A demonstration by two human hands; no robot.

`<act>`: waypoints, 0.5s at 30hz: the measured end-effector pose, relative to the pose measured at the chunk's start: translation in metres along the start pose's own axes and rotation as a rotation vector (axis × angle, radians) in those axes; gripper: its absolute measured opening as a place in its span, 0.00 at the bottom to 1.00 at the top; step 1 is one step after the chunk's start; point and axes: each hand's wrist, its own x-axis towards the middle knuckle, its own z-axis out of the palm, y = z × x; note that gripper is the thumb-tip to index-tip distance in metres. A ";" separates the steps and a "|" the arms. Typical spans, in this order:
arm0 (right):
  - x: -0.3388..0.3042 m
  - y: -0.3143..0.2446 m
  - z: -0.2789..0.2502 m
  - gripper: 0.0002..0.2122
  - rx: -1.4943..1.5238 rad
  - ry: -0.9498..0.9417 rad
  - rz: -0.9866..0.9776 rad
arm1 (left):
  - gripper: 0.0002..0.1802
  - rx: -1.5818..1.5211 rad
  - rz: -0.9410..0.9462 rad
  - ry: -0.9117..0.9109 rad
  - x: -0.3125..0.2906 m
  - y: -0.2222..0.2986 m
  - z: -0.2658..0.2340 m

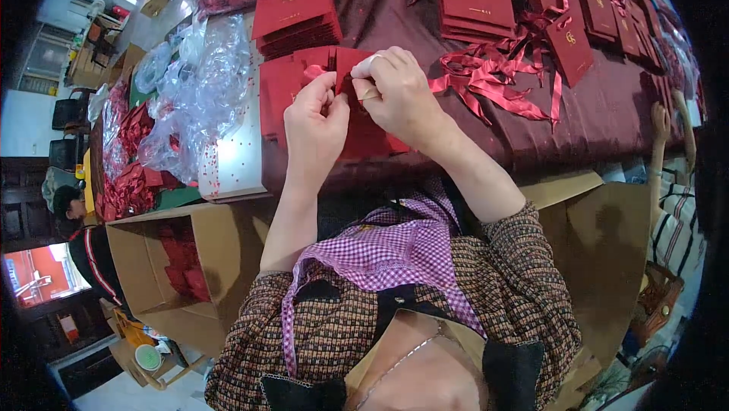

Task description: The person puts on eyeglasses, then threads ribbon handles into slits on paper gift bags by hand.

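Both my hands meet over a small dark-red paper bag [353, 58] at the table's near side. My left hand [315, 122] is closed in a pinch, with a shiny red ribbon [313, 72] showing at its fingertips. My right hand [402, 96] pinches the bag's upper part, thumb and forefinger together; white wrapping covers one of its fingers. What lies exactly between the fingertips is partly hidden. More flat red bags [277, 92] lie beneath and left of my hands. A heap of loose red ribbons [493, 80] sits to the right.
Stacks of red bags stand behind my hands, at left [296, 16] and right [474, 4]. Clear plastic wrap [197, 84] covers the left side. Open cardboard boxes [228, 251] flank me below the table edge. Another person's hand [661, 122] is at the far right.
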 end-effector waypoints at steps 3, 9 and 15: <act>0.003 -0.008 -0.003 0.05 -0.177 -0.060 -0.093 | 0.13 0.218 0.243 0.060 0.001 -0.001 0.004; 0.008 0.001 -0.011 0.04 0.117 -0.143 0.122 | 0.14 0.207 0.207 0.044 -0.002 0.006 0.005; 0.005 -0.002 -0.012 0.04 0.014 -0.111 0.038 | 0.14 0.189 0.300 0.030 0.000 0.000 0.010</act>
